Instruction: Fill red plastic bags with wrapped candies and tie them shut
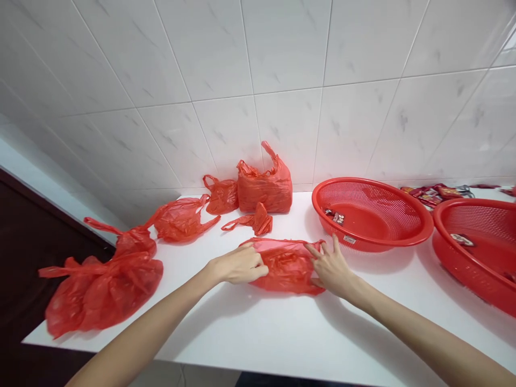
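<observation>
A thin red plastic bag (288, 271) lies on the white table in front of me, its mouth toward the wall. My left hand (242, 263) grips the bag's left side with curled fingers. At the right edge of the bag is my right hand (332, 267), thumb and fingers on the plastic, some fingers stretched out. The bag's contents cannot be made out through the plastic. Just behind it rests a small folded red bag (262, 221) with a loose handle.
A full red bag (265, 188) stands against the tiled wall beside a smaller one (222, 196). More red bags, including a large one (105, 293), line the left. Red plastic baskets (423, 231) holding small packets are at right, with loose packets (435, 194) behind.
</observation>
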A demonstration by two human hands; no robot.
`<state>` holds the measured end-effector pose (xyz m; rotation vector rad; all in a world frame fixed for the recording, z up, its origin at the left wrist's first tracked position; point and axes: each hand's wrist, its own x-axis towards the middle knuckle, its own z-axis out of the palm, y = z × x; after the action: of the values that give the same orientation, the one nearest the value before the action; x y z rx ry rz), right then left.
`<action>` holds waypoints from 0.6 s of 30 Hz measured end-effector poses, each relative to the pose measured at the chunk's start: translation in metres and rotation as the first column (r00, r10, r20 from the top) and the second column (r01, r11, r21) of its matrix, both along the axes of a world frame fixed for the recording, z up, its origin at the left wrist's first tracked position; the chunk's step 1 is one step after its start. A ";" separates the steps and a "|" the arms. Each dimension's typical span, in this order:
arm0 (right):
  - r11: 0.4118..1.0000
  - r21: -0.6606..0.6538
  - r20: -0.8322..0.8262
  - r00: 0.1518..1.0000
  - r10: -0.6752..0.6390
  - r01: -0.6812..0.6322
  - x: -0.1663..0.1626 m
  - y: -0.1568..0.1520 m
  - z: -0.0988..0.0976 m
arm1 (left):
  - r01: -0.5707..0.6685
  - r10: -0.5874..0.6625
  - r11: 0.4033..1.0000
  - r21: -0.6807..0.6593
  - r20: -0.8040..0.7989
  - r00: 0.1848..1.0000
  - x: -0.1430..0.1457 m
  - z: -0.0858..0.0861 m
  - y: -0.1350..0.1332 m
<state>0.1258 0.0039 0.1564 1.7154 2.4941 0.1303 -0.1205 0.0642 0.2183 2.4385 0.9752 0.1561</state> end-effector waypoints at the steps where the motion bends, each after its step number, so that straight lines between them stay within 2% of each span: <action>1: 1.000 0.011 0.020 1.000 -0.008 0.008 0.003 0.001 0.002 | 0.004 -0.005 1.000 -0.021 -0.078 0.997 0.000 0.005 -0.001; 3: 1.000 0.015 0.046 0.999 -0.016 0.015 0.006 0.002 0.009 | -0.005 -0.002 0.999 -0.039 -0.182 0.983 0.001 0.012 -0.002; 5: 1.000 -0.001 0.057 0.998 -0.022 0.023 0.006 0.001 0.019 | -0.011 0.013 1.000 0.010 -0.175 0.984 0.004 0.013 -0.001; 7: 0.999 -0.023 0.049 0.998 -0.033 0.034 0.001 -0.002 0.029 | 0.036 -0.024 0.998 0.057 -0.201 0.979 0.007 0.008 0.001; 10: 1.000 -0.001 -0.010 1.000 -0.013 0.013 -0.012 -0.006 0.038 | 0.149 -0.104 0.983 0.107 -0.347 0.932 0.016 -0.003 0.001; 13: 0.991 0.076 -0.050 0.992 0.113 -0.109 -0.024 -0.004 0.033 | 0.231 -0.146 0.965 0.120 -0.486 0.862 0.028 -0.011 -0.002; 15: 0.973 0.111 -0.039 0.978 0.205 -0.200 -0.028 0.001 0.023 | 0.235 -0.137 0.965 0.113 -0.546 0.827 0.036 -0.014 -0.003; 18: 0.977 0.099 0.035 0.982 0.186 -0.189 -0.027 0.010 0.008 | 0.159 -0.050 0.979 0.125 -0.611 0.790 0.041 -0.017 0.000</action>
<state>0.0983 0.0134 0.1641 1.4976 2.6696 0.2988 -0.0795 0.0642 0.2009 2.7545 1.1083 -0.6572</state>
